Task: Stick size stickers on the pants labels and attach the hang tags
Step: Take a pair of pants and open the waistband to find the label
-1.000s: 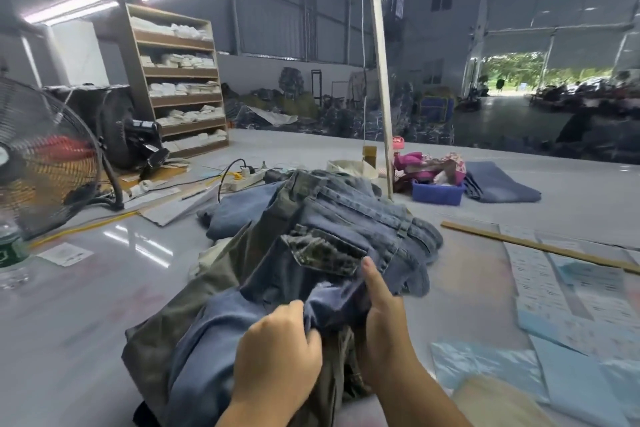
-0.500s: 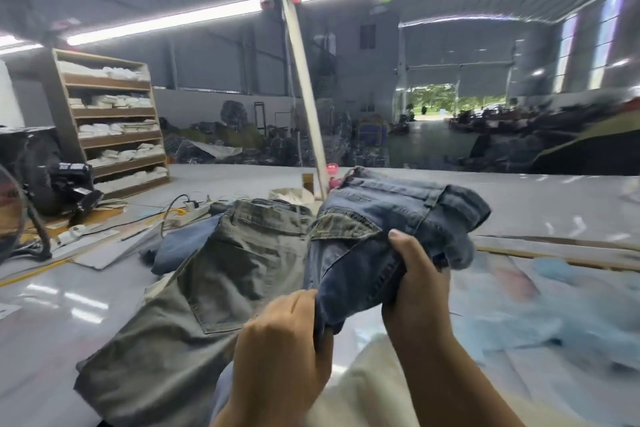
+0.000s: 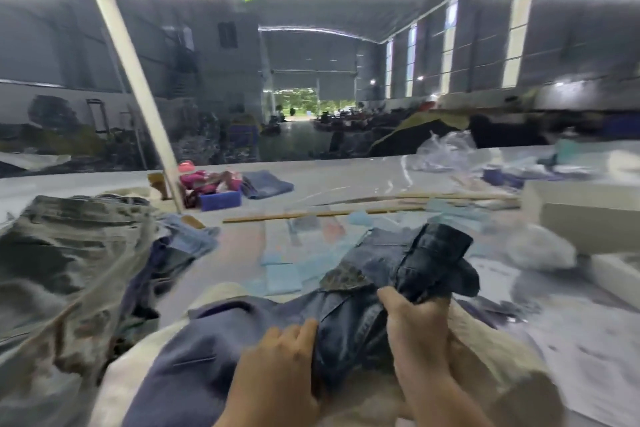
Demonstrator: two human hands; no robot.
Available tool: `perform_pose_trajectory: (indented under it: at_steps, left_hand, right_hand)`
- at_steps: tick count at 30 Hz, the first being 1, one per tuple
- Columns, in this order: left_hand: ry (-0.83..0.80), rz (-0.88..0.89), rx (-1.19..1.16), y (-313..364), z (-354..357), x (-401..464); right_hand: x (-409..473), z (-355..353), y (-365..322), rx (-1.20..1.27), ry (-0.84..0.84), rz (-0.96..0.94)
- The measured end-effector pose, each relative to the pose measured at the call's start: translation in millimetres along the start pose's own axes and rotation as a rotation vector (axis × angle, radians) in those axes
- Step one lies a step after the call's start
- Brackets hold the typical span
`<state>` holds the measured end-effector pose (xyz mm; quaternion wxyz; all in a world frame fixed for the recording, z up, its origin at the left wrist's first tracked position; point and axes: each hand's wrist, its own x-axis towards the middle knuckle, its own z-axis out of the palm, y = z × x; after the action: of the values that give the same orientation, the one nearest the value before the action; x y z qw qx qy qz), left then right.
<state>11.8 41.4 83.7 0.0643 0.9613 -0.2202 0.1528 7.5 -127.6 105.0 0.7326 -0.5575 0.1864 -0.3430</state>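
Observation:
Blue jeans (image 3: 388, 263) lie bunched in front of me, waistband end up and to the right. My right hand (image 3: 415, 326) grips the denim just below the waistband. My left hand (image 3: 277, 367) grips the leg fabric lower down. A grey-green pair of pants (image 3: 69, 270) lies spread at the left. Light blue sticker sheets (image 3: 280, 274) lie on the table beyond the jeans. The frame is blurred and no label or hang tag is readable.
A wooden stick (image 3: 322, 214) lies across the table. A blue box (image 3: 220, 199) with pink items and a folded denim piece (image 3: 266, 184) sit further back. A white box (image 3: 581, 215) stands at the right, a leaning pole (image 3: 138, 87) at the left.
Both hands have carried the blue jeans off the pile to the right and lower. My view has swung right, leaving the grey-green pants at the left.

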Motion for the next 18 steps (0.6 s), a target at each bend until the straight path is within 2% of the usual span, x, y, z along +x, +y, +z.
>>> perform_pose_trajectory:
  at_steps: [2,4,7,10,12,14,16,18]
  left_hand:
    - [0.040,0.026,0.045,5,5,-2]
    - [0.165,0.142,-0.026,6,-6,-6]
    - [0.313,0.252,-0.116,2,-21,-14]
    - [0.119,0.152,-0.031,9,-31,-17]
    - [-0.114,0.069,-0.037,5,-27,-12]
    - [-0.400,0.018,-0.260,5,-37,0]
    - [-0.613,-0.020,-0.622,11,-53,13]
    - [-0.584,-0.066,-0.846,28,-59,27]
  right_hand:
    - [-5,-11,-8,-0.080,0.014,-0.121]
    - [-11,-20,-18,-0.133,0.063,-0.245]
    - [-18,-31,-31,-0.130,0.084,-0.308]
    - [-14,-46,-42,0.001,0.083,-0.223]
    - [-3,-61,-49,-0.072,0.107,-0.193]
    - [10,-74,-51,-0.280,0.082,-0.212]
    - [15,-84,-50,-0.436,0.048,-0.251]
    - [16,-90,-50,-0.541,0.031,-0.301]
